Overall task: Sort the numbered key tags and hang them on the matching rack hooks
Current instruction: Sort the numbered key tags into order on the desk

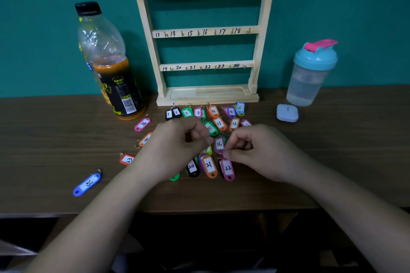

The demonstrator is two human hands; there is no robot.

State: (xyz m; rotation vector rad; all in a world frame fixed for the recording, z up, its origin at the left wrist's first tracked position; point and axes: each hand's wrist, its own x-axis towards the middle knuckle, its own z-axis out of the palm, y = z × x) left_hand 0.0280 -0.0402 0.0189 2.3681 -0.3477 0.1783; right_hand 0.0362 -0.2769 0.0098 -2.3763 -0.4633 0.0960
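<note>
Midway between the tabletop's (332,139) edges, your right hand (255,153) pinches tag 16 (219,144); your left hand (175,146) curls its fingers, on what I cannot tell.

my one head camera, wide-angled, looks forward and down at the table (332,139) from close above, the rack (206,94) straight ahead, its top cut off.
</note>
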